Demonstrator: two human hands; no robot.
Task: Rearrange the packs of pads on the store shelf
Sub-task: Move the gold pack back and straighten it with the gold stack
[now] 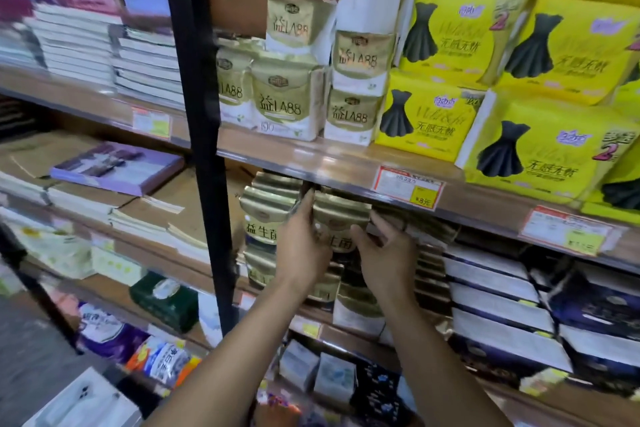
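Held item: shiny gold foil pack of pads (pixel 341 218), on the middle shelf tier, right under the upper board.
Your left hand (pixel 304 248): fingers wrapped round the pack's left side, gripping it.
Your right hand (pixel 384 253): closed on the same pack's right edge.
Left neighbour: second gold foil pack (pixel 268 215), touching the held one; black metal upright post (pixel 204 135) just beyond.
Right neighbour: stacked dark navy and white packs (pixel 491 288), near your right hand.
Above: wooden shelf board (pixel 311 156) with a red and yellow price tag (pixel 408 189); gold and white packs (pixel 287 104) and yellow packs with a black dress print (pixel 540 152) on top.
Open room: little; the pack's top nearly meets the board's edge.
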